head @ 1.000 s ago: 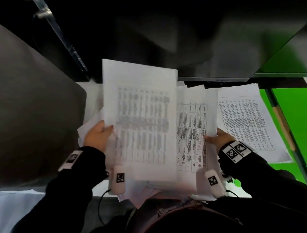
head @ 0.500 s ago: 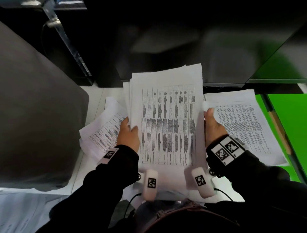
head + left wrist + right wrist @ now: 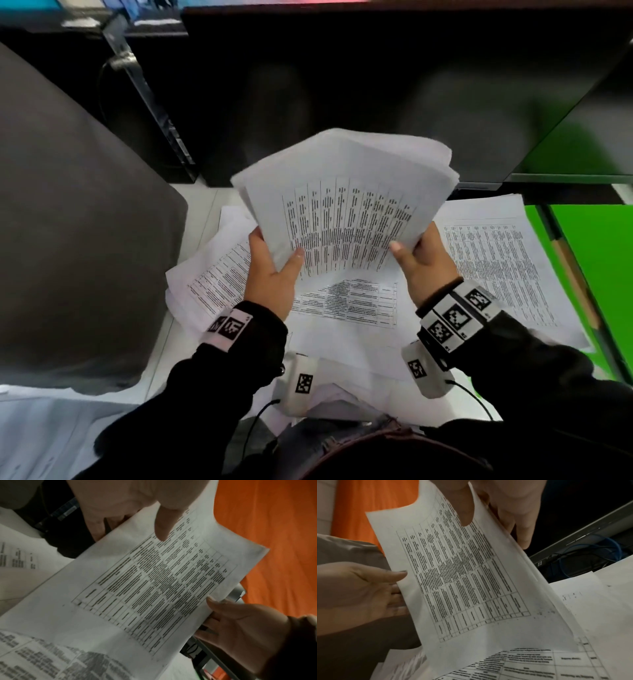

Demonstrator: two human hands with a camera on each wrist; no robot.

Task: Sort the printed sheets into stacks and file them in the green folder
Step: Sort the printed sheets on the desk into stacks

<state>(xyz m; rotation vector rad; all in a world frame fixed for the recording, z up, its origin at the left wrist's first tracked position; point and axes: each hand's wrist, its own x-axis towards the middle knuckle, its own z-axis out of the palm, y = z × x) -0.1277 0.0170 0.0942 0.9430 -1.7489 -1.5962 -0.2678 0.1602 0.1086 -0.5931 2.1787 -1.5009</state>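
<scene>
Left hand [image 3: 270, 274] and right hand [image 3: 423, 263] each pinch the white printed paper stack [image 3: 346, 209] at six o'clock; limp, slippery, best supported along both side edges.

Left hand [image 3: 270, 274], right hand [image 3: 423, 263] raised, thumbs over, fingers curled beneath.

White worktop [image 3: 198, 202] at centre; grey chair back [image 3: 68, 240] at 9 o'clock; dark monitor screen [image 3: 376, 85] at 12 o'clock, with blurred reflections. Orange fabric [image 3: 274, 534] behind, in both wrist views. Blue cable [image 3: 597, 553] at 3 o'clock, right wrist view.
</scene>
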